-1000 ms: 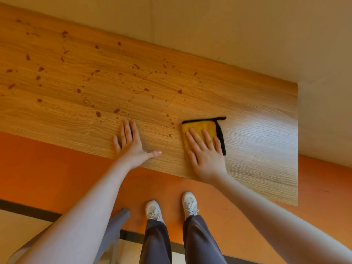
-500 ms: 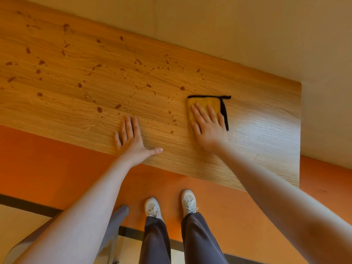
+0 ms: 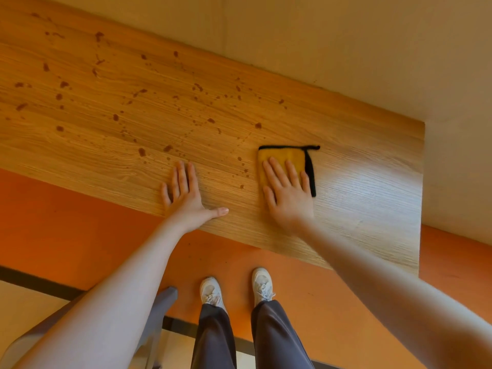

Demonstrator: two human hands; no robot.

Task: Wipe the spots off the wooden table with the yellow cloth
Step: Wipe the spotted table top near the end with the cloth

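Compared with half a second ago, yellow cloth [image 3: 282, 157] sits closer to the near edge of the tabletop [image 3: 372, 187], right hand [image 3: 288, 193] flat with straight fingers hiding its lower half, left hand [image 3: 186, 194] flat and spread, spots [image 3: 141, 151] on the left, a grey chair [image 3: 159, 310] partly hidden behind the left arm.

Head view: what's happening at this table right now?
A person stands at a wooden table, pressing a yellow cloth flat under the right hand. The left hand rests flat on the bare wood near the front edge. Brown spots cover the table to the left of the cloth; the part to its right shows none.
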